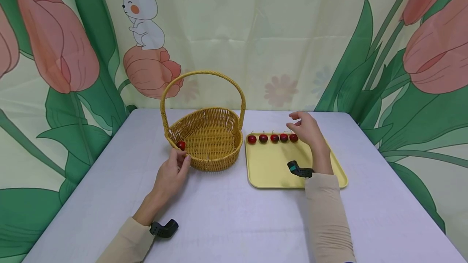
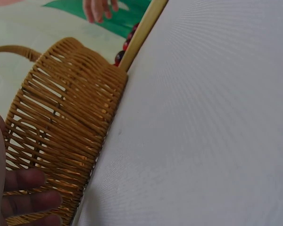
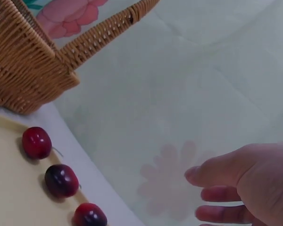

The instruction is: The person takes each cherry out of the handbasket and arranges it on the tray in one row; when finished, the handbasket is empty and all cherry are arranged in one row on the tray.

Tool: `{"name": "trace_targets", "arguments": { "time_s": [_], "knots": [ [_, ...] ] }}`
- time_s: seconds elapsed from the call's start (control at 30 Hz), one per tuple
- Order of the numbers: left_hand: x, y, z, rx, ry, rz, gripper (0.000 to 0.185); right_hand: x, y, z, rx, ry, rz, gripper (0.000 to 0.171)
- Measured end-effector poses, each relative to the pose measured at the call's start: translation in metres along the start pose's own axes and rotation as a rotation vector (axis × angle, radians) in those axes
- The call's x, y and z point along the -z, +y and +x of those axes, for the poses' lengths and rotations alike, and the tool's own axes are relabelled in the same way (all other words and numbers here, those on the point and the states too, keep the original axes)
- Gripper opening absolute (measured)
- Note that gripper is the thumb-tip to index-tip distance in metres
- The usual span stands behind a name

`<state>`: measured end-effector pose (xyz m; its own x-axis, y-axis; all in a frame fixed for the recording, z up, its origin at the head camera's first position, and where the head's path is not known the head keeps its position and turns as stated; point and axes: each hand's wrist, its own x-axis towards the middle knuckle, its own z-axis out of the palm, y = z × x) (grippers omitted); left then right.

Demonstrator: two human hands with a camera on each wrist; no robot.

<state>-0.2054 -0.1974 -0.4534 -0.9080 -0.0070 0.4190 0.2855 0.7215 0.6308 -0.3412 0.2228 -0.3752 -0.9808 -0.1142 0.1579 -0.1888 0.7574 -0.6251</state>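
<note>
My left hand (image 1: pixel 172 173) is at the front left rim of a wicker basket (image 1: pixel 213 165), thumb and index finger pinching the edge. In the left wrist view its other fingers (image 2: pixel 30 202) lie loosely against the woven outer wall. Just beyond these fingertips, inside the basket, lies one dark red cherry (image 1: pixel 180 145). My right hand (image 1: pixel 308 130) hovers over the back right part of a yellow tray (image 1: pixel 274 169), fingers loosely bent and nothing between them. Left of it, several cherries (image 1: pixel 263 138) with stems line the tray's back edge; the right wrist view shows three (image 3: pixel 61 181).
The basket's tall arched handle (image 1: pixel 204 72) rises above its bowl. A white cloth covers the table (image 1: pixel 219 222). Behind it hangs a curtain (image 1: pixel 256 52) printed with tulips and a rabbit. Black cameras (image 1: pixel 164 229) are strapped to both wrists.
</note>
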Motion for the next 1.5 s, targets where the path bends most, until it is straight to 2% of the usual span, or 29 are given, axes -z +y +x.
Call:
{"name": "trace_targets", "arguments": {
  "time_s": [0.27,0.4,0.63,0.93,1.1,1.5],
  "knots": [
    [0.002,0.000,0.000,0.014,0.007,-0.012,0.028,-0.002,-0.028,-0.003,0.115,0.099,0.083,0.041],
    [0.001,0.000,0.000,0.021,0.004,-0.022,0.028,-0.006,-0.041,-0.003,0.179,0.139,0.165,0.039],
    [-0.002,0.000,0.000,0.013,0.004,-0.023,0.027,-0.016,-0.062,-0.003,0.256,0.156,0.257,0.038],
    [-0.002,-0.001,-0.001,0.020,0.011,-0.017,0.027,-0.031,-0.094,-0.002,0.387,0.103,0.364,0.035],
    [-0.002,-0.002,0.000,0.027,0.009,-0.020,0.027,-0.045,-0.109,-0.001,0.458,0.041,0.402,0.035],
    [-0.003,-0.003,0.000,0.034,0.011,-0.019,0.032,-0.082,-0.139,0.011,0.493,-0.160,0.313,0.039]
  ]
}}
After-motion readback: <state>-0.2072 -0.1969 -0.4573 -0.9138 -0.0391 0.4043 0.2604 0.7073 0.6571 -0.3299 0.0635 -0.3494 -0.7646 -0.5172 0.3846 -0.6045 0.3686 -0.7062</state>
